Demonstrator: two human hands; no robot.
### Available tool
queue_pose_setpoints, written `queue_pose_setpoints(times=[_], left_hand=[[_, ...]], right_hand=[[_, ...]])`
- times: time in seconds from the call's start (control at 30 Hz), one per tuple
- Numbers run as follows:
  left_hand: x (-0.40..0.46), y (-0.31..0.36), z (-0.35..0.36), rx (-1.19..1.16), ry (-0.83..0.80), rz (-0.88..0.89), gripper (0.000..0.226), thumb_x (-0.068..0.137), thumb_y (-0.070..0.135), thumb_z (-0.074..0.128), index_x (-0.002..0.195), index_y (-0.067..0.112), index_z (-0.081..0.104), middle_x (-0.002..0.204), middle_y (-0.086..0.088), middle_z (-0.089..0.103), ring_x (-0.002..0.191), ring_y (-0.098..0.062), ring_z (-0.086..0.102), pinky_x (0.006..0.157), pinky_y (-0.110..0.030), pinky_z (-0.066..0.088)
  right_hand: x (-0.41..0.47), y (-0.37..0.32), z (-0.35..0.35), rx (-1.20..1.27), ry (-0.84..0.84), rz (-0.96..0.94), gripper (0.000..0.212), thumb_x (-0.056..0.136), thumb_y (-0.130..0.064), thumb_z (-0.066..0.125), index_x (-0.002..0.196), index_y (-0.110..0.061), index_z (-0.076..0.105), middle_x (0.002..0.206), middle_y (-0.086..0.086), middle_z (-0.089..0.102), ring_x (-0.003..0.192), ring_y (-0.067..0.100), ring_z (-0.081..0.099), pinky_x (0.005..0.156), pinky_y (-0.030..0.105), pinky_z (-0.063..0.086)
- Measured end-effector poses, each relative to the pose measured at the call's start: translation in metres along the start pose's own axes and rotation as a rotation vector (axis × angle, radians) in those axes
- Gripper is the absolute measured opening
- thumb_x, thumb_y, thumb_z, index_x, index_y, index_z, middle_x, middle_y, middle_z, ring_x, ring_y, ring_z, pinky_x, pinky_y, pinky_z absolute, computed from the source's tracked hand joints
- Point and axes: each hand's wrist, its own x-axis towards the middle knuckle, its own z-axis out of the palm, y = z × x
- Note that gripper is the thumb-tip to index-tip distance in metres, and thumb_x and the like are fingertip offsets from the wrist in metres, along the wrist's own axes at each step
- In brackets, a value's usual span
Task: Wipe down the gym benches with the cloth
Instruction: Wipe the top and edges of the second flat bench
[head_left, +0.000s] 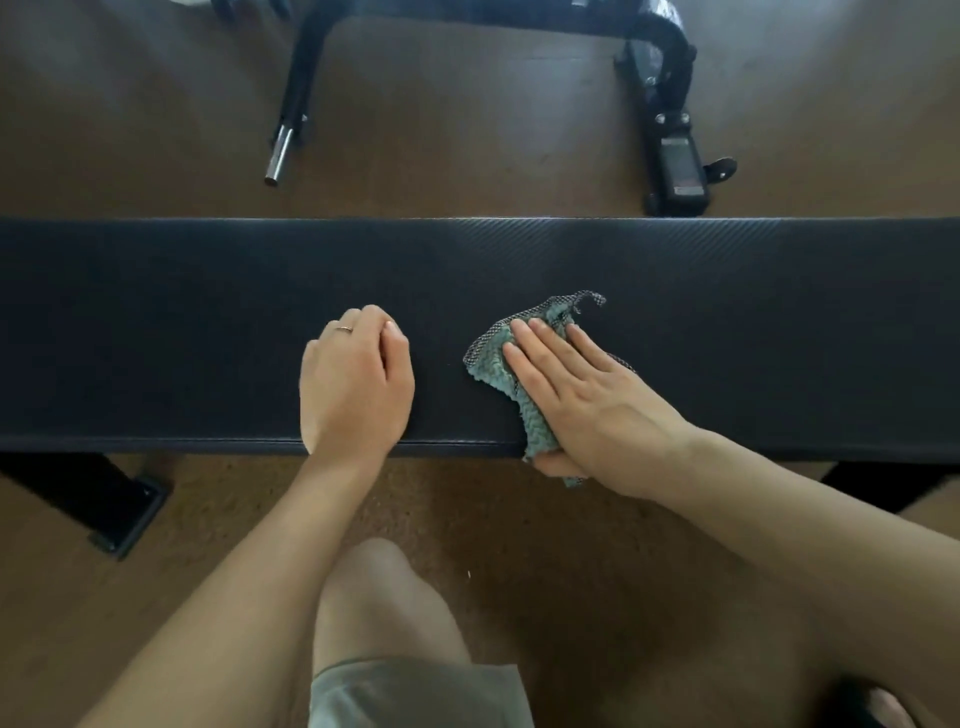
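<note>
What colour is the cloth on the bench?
Teal-green cloth with a dark checkered mesh edge, seen in the head view.

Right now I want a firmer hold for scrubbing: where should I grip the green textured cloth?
Grip the part of the green textured cloth that drapes over the black padded bench near edge, coming from below; the rest lies pressed flat.
</note>
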Motion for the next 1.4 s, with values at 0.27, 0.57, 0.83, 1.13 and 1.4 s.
queue_pose_setpoints(times=[0.27, 0.57, 0.83, 1.13, 1.4], left_hand=[[0.0, -0.011, -0.003, -0.021, -0.038, 0.073, 0.031, 0.103, 0.023, 0.033, 0.087, 0.012, 0.058, 0.08, -0.002, 0.06, 0.07, -0.021, 0.053, 0.07, -0.043, 0.048], [-0.001, -0.006, -0.002, 0.025, -0.036, 0.059, 0.033, 0.104, 0.025, 0.031, 0.089, 0.014, 0.058, 0.083, -0.001, 0.06, 0.075, -0.018, 0.052, 0.073, -0.039, 0.046], [0.0, -0.006, -0.001, 0.046, -0.03, 0.038, 0.031, 0.104, 0.023, 0.032, 0.084, 0.014, 0.054, 0.079, 0.001, 0.057, 0.072, -0.022, 0.05, 0.074, -0.041, 0.042], [-0.002, -0.005, -0.003, 0.036, -0.056, -0.022, 0.029, 0.105, 0.021, 0.035, 0.084, 0.016, 0.054, 0.078, 0.002, 0.057, 0.073, -0.021, 0.052, 0.077, -0.044, 0.046], [-0.003, 0.002, -0.002, 0.057, -0.063, -0.103, 0.027, 0.105, 0.019, 0.035, 0.084, 0.016, 0.053, 0.081, 0.002, 0.057, 0.077, -0.023, 0.051, 0.078, -0.043, 0.044]], right_hand=[[-0.032, 0.01, 0.003, 0.061, 0.007, 0.041, 0.095, 0.099, -0.067, 0.035, 0.163, -0.018, -0.016, 0.172, 0.002, -0.017, 0.158, 0.016, -0.018, 0.13, 0.042, -0.003], [-0.059, 0.023, 0.011, -0.014, 0.001, 0.125, 0.09, 0.099, -0.065, 0.02, 0.164, -0.01, -0.009, 0.173, 0.011, -0.006, 0.16, 0.025, -0.006, 0.128, 0.047, 0.01], [0.036, -0.029, -0.007, 0.071, 0.035, -0.065, 0.097, 0.099, -0.073, 0.023, 0.164, -0.008, -0.006, 0.172, 0.012, -0.01, 0.159, 0.026, -0.012, 0.129, 0.045, -0.005], [-0.047, 0.037, 0.011, 0.074, 0.005, -0.136, 0.079, 0.108, -0.053, 0.03, 0.163, -0.021, -0.018, 0.172, 0.0, -0.016, 0.158, 0.015, -0.017, 0.127, 0.042, -0.002], [0.017, 0.022, -0.004, 0.195, 0.014, -0.216, 0.072, 0.108, -0.059, 0.013, 0.163, -0.021, -0.012, 0.17, -0.004, -0.019, 0.155, 0.011, -0.024, 0.127, 0.037, -0.015]])
